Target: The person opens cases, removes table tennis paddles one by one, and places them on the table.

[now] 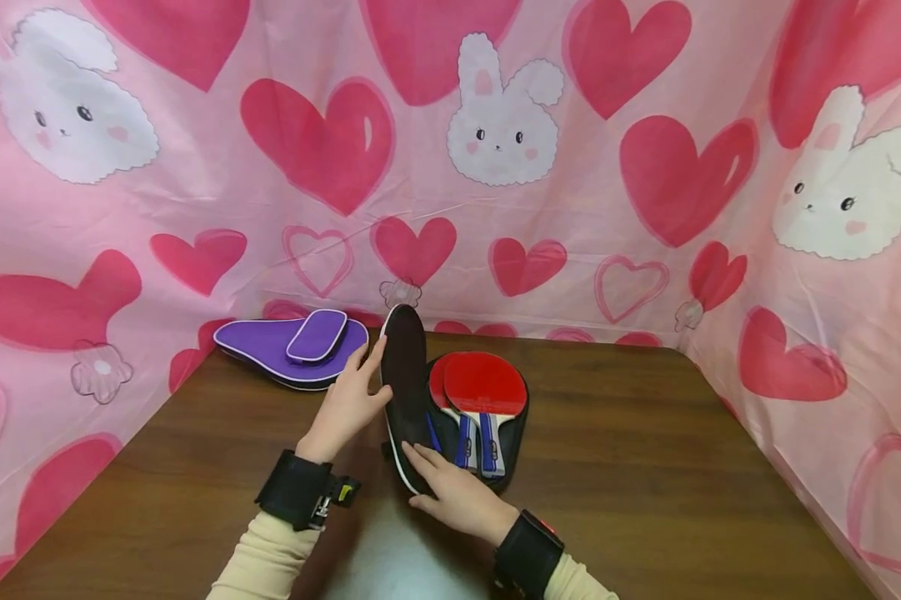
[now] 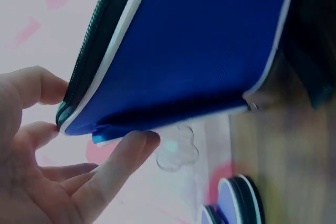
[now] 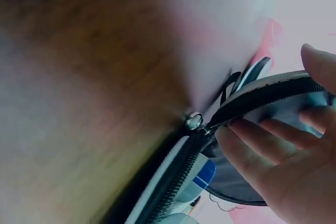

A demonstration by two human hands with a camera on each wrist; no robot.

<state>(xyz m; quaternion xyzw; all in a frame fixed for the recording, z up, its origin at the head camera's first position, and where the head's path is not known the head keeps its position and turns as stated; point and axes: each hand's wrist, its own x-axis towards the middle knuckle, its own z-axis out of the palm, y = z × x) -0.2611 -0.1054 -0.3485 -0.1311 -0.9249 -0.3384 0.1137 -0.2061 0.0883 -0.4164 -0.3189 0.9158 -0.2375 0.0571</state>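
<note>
An unzipped table tennis racket case lies on the table, its black-lined lid standing nearly upright. Two red paddles with blue and white handles rest in its other half. My left hand holds the lid's outer edge; the left wrist view shows its fingertips at the zip and the lid's blue outer face. Lower down, my right hand grips the lid's near end, thumb outside and fingers against the inside. A zip pull shows close to those fingers in the right wrist view.
A purple racket case with a small purple pouch on top lies at the back left of the brown wooden table. A pink curtain with hearts and rabbits hangs behind the table and along its sides.
</note>
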